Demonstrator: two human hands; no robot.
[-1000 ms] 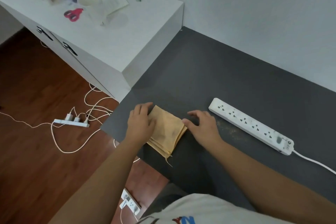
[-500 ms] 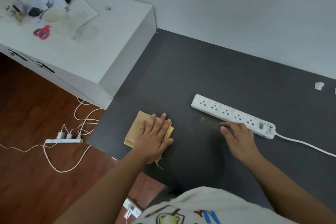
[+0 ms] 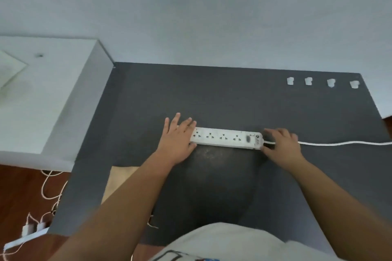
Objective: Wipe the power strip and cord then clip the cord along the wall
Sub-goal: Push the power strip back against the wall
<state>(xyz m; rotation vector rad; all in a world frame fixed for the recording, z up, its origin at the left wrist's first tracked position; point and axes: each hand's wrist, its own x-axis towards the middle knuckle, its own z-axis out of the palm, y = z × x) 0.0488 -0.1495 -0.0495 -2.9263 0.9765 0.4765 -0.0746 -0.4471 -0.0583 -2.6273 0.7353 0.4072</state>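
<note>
A white power strip [image 3: 227, 138] lies flat across the middle of the dark grey table [image 3: 212, 95]. My left hand [image 3: 177, 135] rests spread over its left end, fingers apart. My right hand [image 3: 283, 144] grips its right end, where the white cord [image 3: 343, 143] leaves and runs off to the right edge. A folded tan cloth [image 3: 121, 180] lies on the table near its front left, partly hidden under my left forearm. Several small white cord clips [image 3: 308, 81] sit in a row at the back right of the table, near the wall.
A white cabinet [image 3: 42, 99] adjoins the table on the left. On the wooden floor at lower left lie another white power strip [image 3: 23, 239] with plugs and loose white cables [image 3: 51, 186]. A pale wall [image 3: 212, 12] rises behind the table.
My left hand has left the cloth and moved onto the strip's left end. My right hand has shifted to the strip's cord end. The view has swung right, bringing the clips into sight.
</note>
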